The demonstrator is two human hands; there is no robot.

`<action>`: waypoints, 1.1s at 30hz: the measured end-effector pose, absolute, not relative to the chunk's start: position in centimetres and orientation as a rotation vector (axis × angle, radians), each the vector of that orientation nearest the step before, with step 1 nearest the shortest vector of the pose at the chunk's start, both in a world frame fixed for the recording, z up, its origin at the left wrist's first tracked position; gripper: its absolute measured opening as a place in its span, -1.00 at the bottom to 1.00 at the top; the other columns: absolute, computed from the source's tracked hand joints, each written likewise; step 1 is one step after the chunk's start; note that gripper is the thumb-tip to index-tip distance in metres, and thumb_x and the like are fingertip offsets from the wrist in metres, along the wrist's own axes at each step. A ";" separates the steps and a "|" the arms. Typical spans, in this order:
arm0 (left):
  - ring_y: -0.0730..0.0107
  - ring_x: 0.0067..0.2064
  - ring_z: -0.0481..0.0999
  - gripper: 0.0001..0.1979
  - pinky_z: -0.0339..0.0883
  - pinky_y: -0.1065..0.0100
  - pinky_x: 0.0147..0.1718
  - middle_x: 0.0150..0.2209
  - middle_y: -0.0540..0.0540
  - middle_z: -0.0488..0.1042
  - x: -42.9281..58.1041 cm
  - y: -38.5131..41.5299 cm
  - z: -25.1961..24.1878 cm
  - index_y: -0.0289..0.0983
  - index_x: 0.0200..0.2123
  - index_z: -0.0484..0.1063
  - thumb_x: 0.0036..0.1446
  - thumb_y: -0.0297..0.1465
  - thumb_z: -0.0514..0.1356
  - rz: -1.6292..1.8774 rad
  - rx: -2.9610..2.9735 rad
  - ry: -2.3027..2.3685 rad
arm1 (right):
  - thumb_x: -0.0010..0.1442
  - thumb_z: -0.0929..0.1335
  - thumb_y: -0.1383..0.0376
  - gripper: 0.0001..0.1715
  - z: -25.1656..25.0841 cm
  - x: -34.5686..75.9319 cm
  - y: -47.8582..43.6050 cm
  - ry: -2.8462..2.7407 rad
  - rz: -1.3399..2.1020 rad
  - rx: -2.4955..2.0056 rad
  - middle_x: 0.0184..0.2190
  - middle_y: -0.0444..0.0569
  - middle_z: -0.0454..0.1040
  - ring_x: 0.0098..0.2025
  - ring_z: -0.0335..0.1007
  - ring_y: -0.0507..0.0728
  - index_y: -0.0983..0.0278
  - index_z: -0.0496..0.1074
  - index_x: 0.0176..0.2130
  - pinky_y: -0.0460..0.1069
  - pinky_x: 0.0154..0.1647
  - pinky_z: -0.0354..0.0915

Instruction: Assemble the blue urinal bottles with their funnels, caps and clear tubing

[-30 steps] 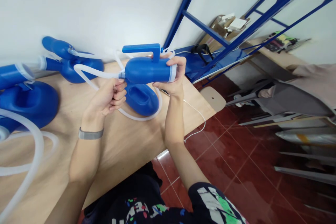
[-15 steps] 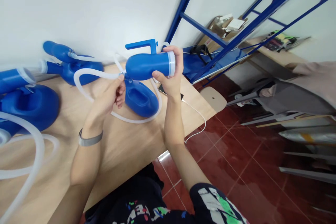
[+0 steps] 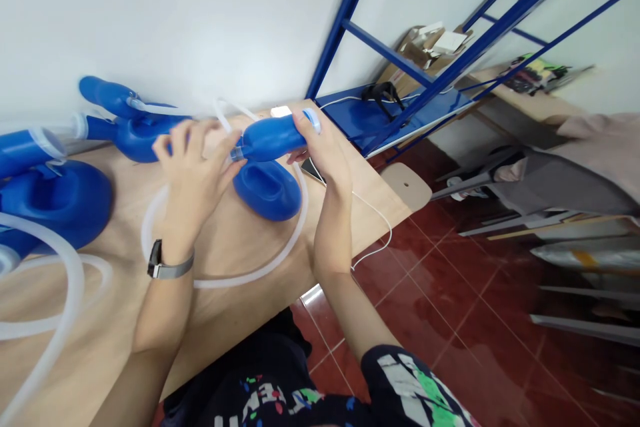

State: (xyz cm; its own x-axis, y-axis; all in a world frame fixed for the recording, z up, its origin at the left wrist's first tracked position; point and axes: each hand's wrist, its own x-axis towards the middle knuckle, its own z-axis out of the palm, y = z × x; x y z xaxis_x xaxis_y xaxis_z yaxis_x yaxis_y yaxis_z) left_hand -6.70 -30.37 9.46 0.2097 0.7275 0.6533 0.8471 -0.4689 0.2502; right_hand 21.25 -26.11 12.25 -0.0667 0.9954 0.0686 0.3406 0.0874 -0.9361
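Note:
My right hand [image 3: 327, 153] is closed around the wide end of a blue urinal bottle [image 3: 273, 138], near its white ring [image 3: 313, 121]. The bottle is held tilted above the table, its narrow end pointing left. At that end my left hand [image 3: 193, 170] pinches a short clear connector [image 3: 237, 153] between thumb and index finger, while its other fingers are spread. Below lies a blue plastic piece with an oval hollow [image 3: 270, 190], flat on the table. A translucent white hose [image 3: 265, 273] curves around it; part of it passes behind my left wrist, and its end is hidden.
On the left stand more blue urinal bottles [image 3: 83, 207] with white hoses [image 3: 65, 307]. A phone [image 3: 313, 171] with a white cable [image 3: 385, 220] lies near the right edge of the wooden table [image 3: 240, 317]. Beyond are a stool [image 3: 407, 187] and a blue metal frame [image 3: 390, 53].
The bottle has turned in my right hand, so its handle no longer shows. My left hand has raised and spread its fingers. The hose has dropped from the narrow end into a wider, lower loop.

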 end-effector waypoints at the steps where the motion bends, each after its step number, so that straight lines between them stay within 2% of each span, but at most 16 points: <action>1: -0.29 0.37 0.64 -0.46 0.40 -0.29 0.45 0.33 -0.33 0.71 -6.7 -29.8 8.9 -0.03 0.54 0.59 0.66 -0.03 0.32 -1.073 -2.433 -1.513 | 0.36 0.28 -0.77 0.16 12.3 21.4 -26.2 -1.550 1.007 -1.398 0.00 0.13 0.72 -0.01 0.86 0.42 0.12 0.50 0.22 0.24 -0.07 0.80; 4: -0.12 0.16 0.78 -0.43 0.58 -0.03 0.28 0.24 -0.31 0.78 -6.3 -28.0 7.1 -0.14 0.60 0.55 0.70 -0.10 0.27 -1.055 -2.632 -1.607 | 0.32 0.25 -0.80 0.28 11.8 22.3 -26.2 -1.615 0.996 -1.441 0.01 0.12 0.75 -0.01 0.86 0.38 0.11 0.51 0.34 0.18 -0.05 0.78; 6: -0.14 0.15 0.81 -0.43 0.63 0.04 0.18 0.28 -0.34 0.78 -5.3 -27.4 6.2 -0.18 0.59 0.56 0.69 -0.12 0.29 -1.034 -2.641 -1.734 | 0.34 0.23 -0.79 0.35 11.2 23.3 -25.9 -1.669 0.954 -1.455 0.05 0.11 0.77 0.03 0.85 0.37 0.09 0.43 0.53 0.20 0.03 0.77; 7: -0.17 0.15 0.82 -0.44 0.64 0.05 0.16 0.28 -0.35 0.78 -4.6 -27.3 6.0 -0.19 0.58 0.57 0.68 -0.13 0.30 -1.003 -2.637 -1.790 | 0.36 0.26 -0.77 0.38 10.9 24.0 -25.7 -1.694 0.918 -1.464 0.09 0.12 0.78 0.07 0.85 0.38 0.09 0.37 0.62 0.24 0.10 0.77; 9: -0.22 0.16 0.83 -0.46 0.64 0.06 0.13 0.27 -0.36 0.79 -3.2 -27.6 5.7 -0.19 0.56 0.59 0.69 -0.14 0.31 -0.930 -2.632 -1.858 | 0.30 0.46 -0.69 0.47 10.5 25.4 -25.5 -1.769 0.840 -1.498 0.20 0.16 0.78 0.19 0.81 0.46 0.13 0.28 0.71 0.33 0.28 0.74; 12: -0.19 0.15 0.84 -0.46 0.64 0.10 0.11 0.28 -0.35 0.79 -1.7 -28.1 5.6 -0.17 0.58 0.57 0.71 -0.13 0.28 -0.890 -2.615 -1.898 | 0.07 0.75 -0.46 0.61 10.1 27.8 -25.4 -1.924 0.822 -1.579 0.34 0.23 0.75 0.33 0.74 0.57 0.18 0.31 0.73 0.41 0.45 0.68; 15: -0.11 0.05 0.85 -0.43 0.64 0.12 0.08 0.20 -0.33 0.82 -1.3 -27.9 5.3 -0.19 0.60 0.55 0.75 -0.08 0.21 -0.947 -2.622 -1.989 | 0.10 0.76 -0.38 0.61 9.7 29.2 -25.4 -1.992 0.869 -1.687 0.39 0.24 0.73 0.34 0.75 0.56 0.14 0.27 0.78 0.44 0.50 0.65; 18: -0.04 0.01 0.84 -0.44 0.65 0.14 0.08 0.17 -0.31 0.83 -1.8 -27.4 5.0 -0.20 0.57 0.58 0.74 -0.06 0.21 -1.013 -2.667 -2.052 | 0.09 0.78 -0.36 0.74 9.4 28.4 -24.9 -2.046 0.915 -1.837 0.44 0.29 0.72 0.39 0.75 0.57 0.18 0.14 0.84 0.45 0.58 0.59; 21: -0.05 0.05 0.84 -0.44 0.64 0.13 0.12 0.19 -0.31 0.83 -2.2 -27.0 5.0 -0.21 0.56 0.58 0.71 -0.09 0.22 -1.012 -2.670 -2.063 | -0.03 0.85 -0.28 0.85 9.1 25.7 -23.6 -2.168 0.991 -1.951 0.59 0.40 0.58 0.58 0.61 0.65 0.30 0.18 0.83 0.40 0.71 0.48; 23: -0.11 0.11 0.84 -0.43 0.64 0.09 0.14 0.19 -0.34 0.83 -2.5 -27.0 5.3 -0.25 0.54 0.61 0.70 -0.09 0.21 -1.005 -2.677 -2.043 | -0.04 0.87 -0.24 0.77 8.8 23.8 -22.6 -2.216 1.097 -1.970 0.69 0.43 0.43 0.69 0.47 0.67 0.36 0.28 0.79 0.35 0.74 0.45; 25: -0.16 0.14 0.84 -0.43 0.64 0.06 0.16 0.17 -0.35 0.84 -3.3 -27.0 5.8 -0.26 0.48 0.66 0.68 -0.06 0.21 -1.006 -2.688 -2.008 | 0.09 0.81 -0.28 0.53 8.5 22.5 -21.8 -2.218 1.241 -1.959 0.67 0.42 0.47 0.63 0.56 0.65 0.37 0.45 0.69 0.31 0.57 0.63; 28: -0.18 0.11 0.84 -0.45 0.66 0.06 0.14 0.09 -0.31 0.86 -5.6 -27.4 7.2 -0.21 0.37 0.75 0.60 0.01 0.28 -0.982 -2.715 -1.957 | 0.24 0.68 -0.42 0.13 8.1 21.4 -21.2 -2.169 1.412 -1.943 0.32 0.38 0.79 0.23 0.86 0.55 0.37 0.75 0.35 0.25 0.18 0.81; 30: -0.16 0.04 0.85 -0.45 0.65 0.06 0.12 0.07 -0.28 0.86 -7.4 -27.8 8.4 -0.17 0.30 0.79 0.53 0.06 0.34 -0.928 -2.754 -1.922 | 0.23 0.68 -0.43 0.02 8.0 20.9 -21.3 -2.140 1.460 -1.939 0.07 0.32 0.85 0.01 0.90 0.46 0.36 0.81 0.16 0.23 0.06 0.81; 33: -0.03 -0.16 0.81 -0.43 0.64 0.08 0.07 0.02 -0.26 0.86 -9.5 -28.5 10.0 -0.17 0.27 0.80 0.51 0.10 0.35 -0.874 -2.803 -1.939 | 0.19 0.71 -0.41 -0.04 8.0 20.1 -21.6 -2.124 1.454 -1.911 -0.04 0.26 0.83 -0.10 0.86 0.40 0.33 0.81 0.10 0.20 -0.05 0.79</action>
